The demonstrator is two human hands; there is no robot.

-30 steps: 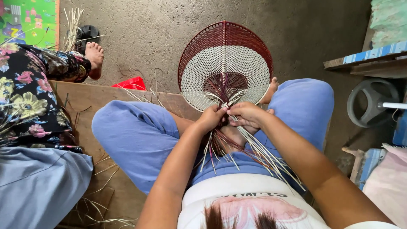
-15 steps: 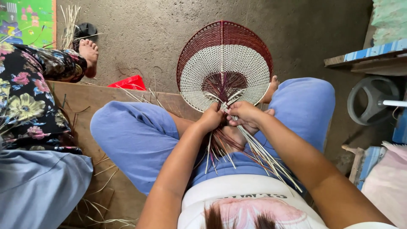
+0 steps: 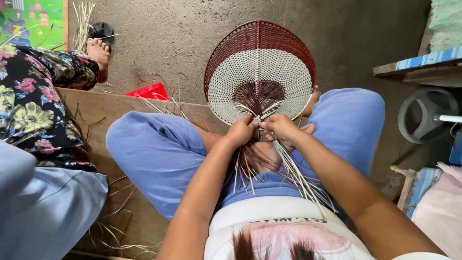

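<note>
Woven fan (image 3: 260,72), maroon and cream, stands propped between the knees so the base faces up. Left hand (image 3: 242,132) and right hand (image 3: 280,129) pinch loose strips (image 3: 298,178) there, fingers closed tight to keep the weave taut.

I sit on a low wooden platform (image 3: 96,120) over a bare concrete floor (image 3: 168,43), in what looks like a home doubling as a weaving spot. Loose straw strips (image 3: 84,19) lie scattered at 11 o'clock, beside a colourful children's play mat (image 3: 33,19). At 9 o'clock someone in a floral dress (image 3: 29,110) sits barefoot next to me. At 3 o'clock stands a grey toy steering wheel (image 3: 426,115), with a blue-edged wooden shelf (image 3: 418,65) above it.
</note>
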